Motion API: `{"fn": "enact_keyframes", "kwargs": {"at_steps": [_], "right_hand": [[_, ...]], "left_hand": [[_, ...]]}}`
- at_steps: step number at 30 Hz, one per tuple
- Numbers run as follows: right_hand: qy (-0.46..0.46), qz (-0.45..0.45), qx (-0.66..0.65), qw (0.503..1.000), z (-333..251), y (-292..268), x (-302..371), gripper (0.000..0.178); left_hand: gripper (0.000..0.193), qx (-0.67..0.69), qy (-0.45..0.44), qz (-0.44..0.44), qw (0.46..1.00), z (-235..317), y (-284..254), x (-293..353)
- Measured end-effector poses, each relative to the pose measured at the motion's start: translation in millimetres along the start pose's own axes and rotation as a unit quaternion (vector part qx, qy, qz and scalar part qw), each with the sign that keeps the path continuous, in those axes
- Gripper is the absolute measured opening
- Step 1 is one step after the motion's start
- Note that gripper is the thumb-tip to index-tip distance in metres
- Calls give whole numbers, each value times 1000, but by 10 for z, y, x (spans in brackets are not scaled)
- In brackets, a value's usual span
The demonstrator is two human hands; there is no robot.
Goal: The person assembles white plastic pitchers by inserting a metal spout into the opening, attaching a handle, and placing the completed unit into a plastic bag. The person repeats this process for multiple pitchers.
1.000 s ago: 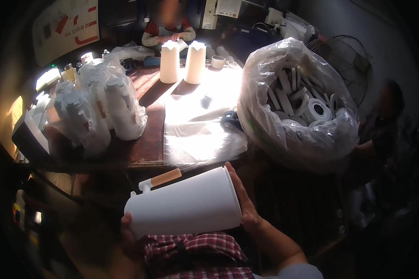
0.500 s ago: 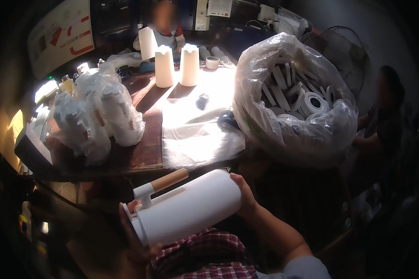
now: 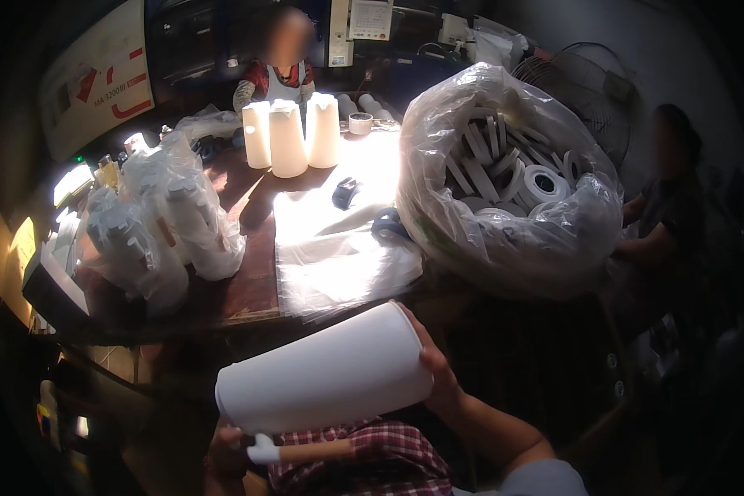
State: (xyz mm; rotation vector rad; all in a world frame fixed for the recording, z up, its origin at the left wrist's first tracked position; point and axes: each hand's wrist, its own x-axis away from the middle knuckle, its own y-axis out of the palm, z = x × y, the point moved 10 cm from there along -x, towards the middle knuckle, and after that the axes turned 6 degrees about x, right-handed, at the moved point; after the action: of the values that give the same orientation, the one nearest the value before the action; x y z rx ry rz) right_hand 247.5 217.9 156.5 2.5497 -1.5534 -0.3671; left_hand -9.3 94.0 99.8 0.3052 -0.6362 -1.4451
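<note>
I hold a white jug [image 3: 322, 364] lying sideways over my lap, just in front of the table's near edge. My right hand [image 3: 440, 368] is wrapped round its end on the right. At its left end, my left hand [image 3: 226, 450] grips from below, partly hidden by the jug and in shadow. The jug's handle, a light wooden bar [image 3: 318, 451] on a white mount [image 3: 263, 449], is turned down toward my body. Three more white jugs [image 3: 288, 145] stand upright in a group on the far part of the table.
A large clear plastic bag [image 3: 438, 182] full of white rings and discs [image 3: 546, 182] stands at the right. Jugs wrapped in plastic [image 3: 198, 207] stand at the left. Flat plastic sheets [image 3: 339, 281] lie on the table's near middle. One person [image 3: 277, 78] is across the table, another [image 3: 670, 198] at right.
I have rolled the jug, so its handle has gone from the far upper side to the near lower side. The far person's jug now stands on the table with the other two.
</note>
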Motion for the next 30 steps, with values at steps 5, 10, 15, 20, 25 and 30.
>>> {"fn": "enact_keyframes", "kwargs": {"at_steps": [5, 10, 15, 20, 25, 30], "right_hand": [[175, 76, -118, 975, 744, -599, 70, 89], [-228, -10, 222, 948, -376, -136, 114, 90], [-442, -151, 425, 775, -840, 644, 592, 71], [-377, 18, 341, 861, -715, 183, 528, 85], [128, 30, -256, 958, 641, -492, -25, 45], [5, -5, -187, 982, 338, -351, -47, 68]], "left_hand": [[159, -299, 278, -182, 895, 374, 576, -154], [92, 226, -33, -1, 974, -437, -93, -707], [85, 260, -146, -36, 954, -910, -139, -645], [90, 183, 16, -39, 982, -342, -76, -637], [114, -448, 386, -19, 806, 477, 579, -103], [87, -250, 485, 48, 836, 763, 542, -212]]}}
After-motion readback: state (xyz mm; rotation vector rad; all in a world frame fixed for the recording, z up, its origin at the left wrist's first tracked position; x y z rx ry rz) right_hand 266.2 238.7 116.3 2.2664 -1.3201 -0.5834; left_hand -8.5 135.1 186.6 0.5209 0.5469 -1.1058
